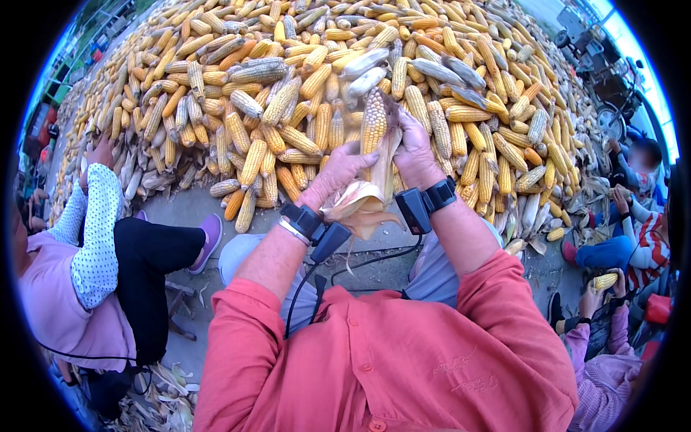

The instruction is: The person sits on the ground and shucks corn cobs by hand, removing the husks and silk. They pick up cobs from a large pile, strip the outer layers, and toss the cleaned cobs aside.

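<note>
Between my two hands is a partly husked ear of corn, its tip pointing away from me and its yellow kernels bare on one side. My left hand grips the lower part, with the thumb across the husk. Dry husk leaves hang peeled back below that hand. My right hand is closed on the husk and dark silk along the right side of the ear. Both wrists carry a strapped black device with a cable. Just beyond my hands, pale ears still in husk lie on the heap.
A large heap of corn ears spreads ahead over concrete ground. On the left a seated person reaches into the heap's edge. Several people sit at right, one holding an ear. Loose husks lie behind at left; machinery stands far right.
</note>
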Tool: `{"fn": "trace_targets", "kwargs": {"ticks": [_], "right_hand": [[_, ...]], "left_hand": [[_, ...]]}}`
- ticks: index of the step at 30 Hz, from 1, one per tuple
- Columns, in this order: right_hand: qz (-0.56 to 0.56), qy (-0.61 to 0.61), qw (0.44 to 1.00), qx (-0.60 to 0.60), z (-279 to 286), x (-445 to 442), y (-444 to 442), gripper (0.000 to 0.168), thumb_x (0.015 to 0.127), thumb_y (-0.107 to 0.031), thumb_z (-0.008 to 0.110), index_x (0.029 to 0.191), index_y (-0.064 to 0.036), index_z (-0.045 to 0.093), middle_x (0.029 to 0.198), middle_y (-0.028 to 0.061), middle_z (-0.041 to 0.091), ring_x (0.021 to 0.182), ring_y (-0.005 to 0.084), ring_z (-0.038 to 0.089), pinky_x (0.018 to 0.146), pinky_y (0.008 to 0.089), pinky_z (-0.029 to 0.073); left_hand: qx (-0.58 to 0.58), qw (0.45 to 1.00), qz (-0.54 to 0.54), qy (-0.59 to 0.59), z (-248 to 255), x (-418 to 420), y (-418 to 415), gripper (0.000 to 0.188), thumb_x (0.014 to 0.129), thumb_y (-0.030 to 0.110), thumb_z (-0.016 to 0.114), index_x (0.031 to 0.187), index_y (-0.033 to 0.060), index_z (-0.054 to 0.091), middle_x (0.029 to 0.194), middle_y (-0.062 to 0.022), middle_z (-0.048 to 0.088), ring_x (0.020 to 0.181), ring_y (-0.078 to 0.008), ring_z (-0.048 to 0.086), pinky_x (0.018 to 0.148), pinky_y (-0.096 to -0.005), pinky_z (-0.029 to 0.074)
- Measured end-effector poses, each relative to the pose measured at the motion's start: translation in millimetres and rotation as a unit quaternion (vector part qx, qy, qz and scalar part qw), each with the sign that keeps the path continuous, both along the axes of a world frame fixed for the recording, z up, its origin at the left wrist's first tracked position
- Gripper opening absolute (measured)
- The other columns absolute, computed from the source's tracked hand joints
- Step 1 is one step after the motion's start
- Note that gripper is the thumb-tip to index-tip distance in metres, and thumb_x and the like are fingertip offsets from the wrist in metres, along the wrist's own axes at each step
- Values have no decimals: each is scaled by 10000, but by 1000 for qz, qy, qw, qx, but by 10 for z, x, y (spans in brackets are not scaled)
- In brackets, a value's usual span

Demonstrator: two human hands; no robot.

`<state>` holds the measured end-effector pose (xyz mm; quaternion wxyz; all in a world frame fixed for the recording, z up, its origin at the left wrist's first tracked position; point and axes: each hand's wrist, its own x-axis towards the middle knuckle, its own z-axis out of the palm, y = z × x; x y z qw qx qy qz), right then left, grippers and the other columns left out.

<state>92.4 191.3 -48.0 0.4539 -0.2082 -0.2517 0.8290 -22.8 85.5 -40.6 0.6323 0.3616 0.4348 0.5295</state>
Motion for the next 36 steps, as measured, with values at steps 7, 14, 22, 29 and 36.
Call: {"fn": "trace_targets", "kwargs": {"ticks": [7,14,22,29,36], "right_hand": [[-48,-76,995,38,0,-48,-48,244,905,-164,391,1036,-2,518,968,94,580,861,182,562,788,291,456],[-4,-94,993,70,-27,-177,-228,194,879,-127,419,994,-6,518,971,85,572,867,164,549,787,289,441],[-9,-88,994,70,74,-279,-316,201,895,-174,446,1021,-39,526,913,44,574,823,135,544,761,267,446],[41,-167,971,167,357,-239,-495,208,906,-188,425,989,-29,532,870,21,560,784,89,519,719,231,432],[122,-286,901,304,509,-133,-616,234,881,-210,455,906,6,544,801,21,544,749,79,483,687,223,407]], "left_hand": [[86,986,45,135,-5,54,43,576,806,245,624,1239,-30,361,1157,-104,491,1067,-152,448,917,-295,357],[19,984,175,-39,-93,43,60,516,820,315,599,1211,42,403,1139,-73,492,1029,-161,464,869,-290,391],[-1,938,245,-245,-110,-173,156,309,855,189,518,1084,-18,500,1025,-120,569,929,-218,553,848,-353,442],[-39,906,291,-304,-57,-386,233,255,855,173,509,1050,8,525,988,-121,584,896,-235,575,810,-385,472],[-40,884,391,-254,-124,-789,325,249,837,164,544,1037,16,537,957,-107,593,857,-247,576,799,-410,464]]}}
